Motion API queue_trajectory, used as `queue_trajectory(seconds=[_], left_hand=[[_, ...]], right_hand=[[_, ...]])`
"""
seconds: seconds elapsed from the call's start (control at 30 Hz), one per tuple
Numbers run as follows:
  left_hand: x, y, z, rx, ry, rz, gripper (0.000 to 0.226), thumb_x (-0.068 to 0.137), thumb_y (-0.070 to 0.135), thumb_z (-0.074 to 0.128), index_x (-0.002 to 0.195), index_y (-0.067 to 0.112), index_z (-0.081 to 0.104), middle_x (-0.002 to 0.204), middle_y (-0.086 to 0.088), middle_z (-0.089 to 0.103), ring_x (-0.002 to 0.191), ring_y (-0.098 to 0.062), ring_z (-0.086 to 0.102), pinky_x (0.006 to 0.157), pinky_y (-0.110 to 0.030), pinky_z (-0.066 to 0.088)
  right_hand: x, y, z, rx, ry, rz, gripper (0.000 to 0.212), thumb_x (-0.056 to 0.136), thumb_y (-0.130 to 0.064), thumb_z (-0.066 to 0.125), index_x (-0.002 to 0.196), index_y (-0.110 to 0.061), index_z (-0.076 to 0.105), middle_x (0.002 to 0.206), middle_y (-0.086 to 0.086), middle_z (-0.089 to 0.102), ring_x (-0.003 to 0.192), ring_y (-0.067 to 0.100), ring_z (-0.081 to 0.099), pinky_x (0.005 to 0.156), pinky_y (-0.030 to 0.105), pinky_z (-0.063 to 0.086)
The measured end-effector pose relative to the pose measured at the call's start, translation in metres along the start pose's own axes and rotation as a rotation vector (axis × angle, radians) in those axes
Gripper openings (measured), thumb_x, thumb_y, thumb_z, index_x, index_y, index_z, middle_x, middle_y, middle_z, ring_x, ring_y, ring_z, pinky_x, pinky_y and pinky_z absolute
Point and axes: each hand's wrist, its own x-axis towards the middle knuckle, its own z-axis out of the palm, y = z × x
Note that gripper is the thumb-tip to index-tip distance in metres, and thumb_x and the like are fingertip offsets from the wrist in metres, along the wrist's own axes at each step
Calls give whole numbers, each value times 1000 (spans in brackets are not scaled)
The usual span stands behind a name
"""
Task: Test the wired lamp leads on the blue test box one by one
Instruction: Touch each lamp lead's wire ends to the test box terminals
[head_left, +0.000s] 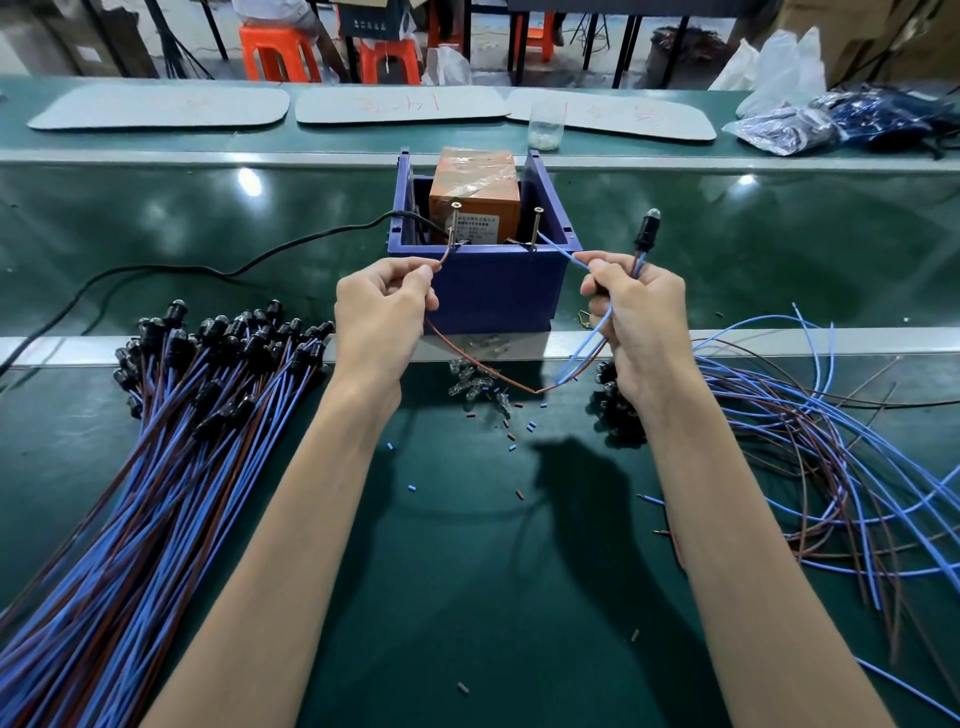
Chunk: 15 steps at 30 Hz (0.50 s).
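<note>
A matte dark-green mat (467, 597) covers the near bench, sprinkled with short blue and brown snippets of insulation (519, 441). On its left lies a thick, combed bundle of leads (171, 441), thin blue and brown wires ending in black cylindrical lamp holders. On the right a looser tangle of the same wires (831, 431) curls in wide arcs. Between the wrists sits a little heap of clear glass bulbs (475, 387).

The left hand (382, 306) pinches the brown lead (483, 371) between thumb and forefinger, the other fingers curled. The wire's tip ends at the foot of the left screw (454, 223). The right hand (641, 312) is closed around the lamp's wires, with the black lamp holder (643, 236) standing upright above the fist, its rounded clear tip on top. From this hand the blue lead (558, 247) slants up to the shaft of the right screw (536, 226). The brown lead sags in a slack loop between the two hands.

Both screws stand on the front rim of the blue test box (493, 291) — a square, open-topped plastic bin just beyond the hands, holding an orange block (475, 192) wrapped in shiny film. A black cable (208, 267) snakes in from the left over a glossy green belt (208, 208).

Farther off lie flat grey rounded pads (161, 106), a clear cup (545, 124), crinkled plastic bags (779, 124) and orange stools (278, 52).
</note>
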Motion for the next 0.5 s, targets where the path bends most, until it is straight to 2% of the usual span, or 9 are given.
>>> queue_trajectory(seconds=[0.37, 0.5], left_hand=[[-1, 2, -1, 6, -27, 11, 19, 93, 13, 56, 85, 21, 71, 48, 15, 53, 46, 3, 44, 55, -15, 35], [-1, 4, -4, 5, -77, 19, 20, 92, 12, 56, 82, 21, 72, 47, 15, 53, 46, 2, 44, 50, -11, 35]], right_hand=[[-2, -2, 0, -4, -11, 8, 24, 92, 3, 48, 79, -8, 66, 50, -8, 51, 37, 1, 30, 38, 14, 20], [0, -2, -2, 17, 39, -12, 26, 92, 3, 47, 79, -8, 67, 50, -8, 50, 37, 1, 30, 36, 13, 21]])
